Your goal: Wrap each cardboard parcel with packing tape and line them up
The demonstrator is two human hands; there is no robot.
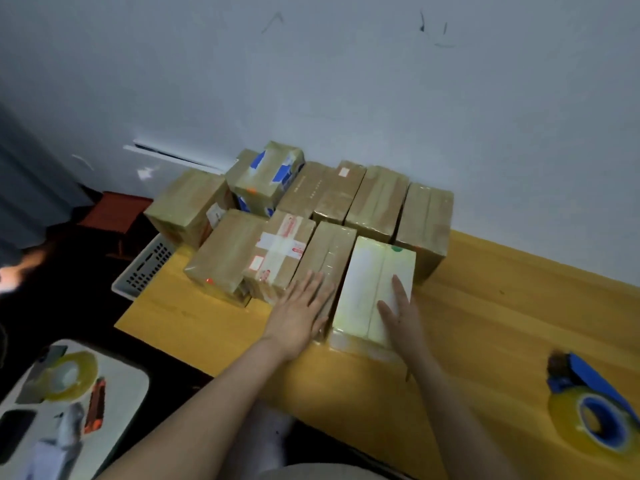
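Several tape-wrapped cardboard parcels stand packed together at the back left of the yellow table (502, 306). A pale parcel (370, 282) lies nearest me, next to a brown parcel (329, 251). My right hand (401, 313) rests flat on the pale parcel's top, fingers spread. My left hand (301, 306) presses flat on the near end of the brown parcel. Left of it is a parcel with white crossed tape (280, 251). A blue tape dispenser with a clear roll (592, 410) sits at the table's right front, held by neither hand.
A white stool or tray (117, 382) at lower left carries a second tape roll (69, 375) and an orange cutter (95, 407). A white perforated basket (145, 265) stands left of the table. The wall runs directly behind the parcels.
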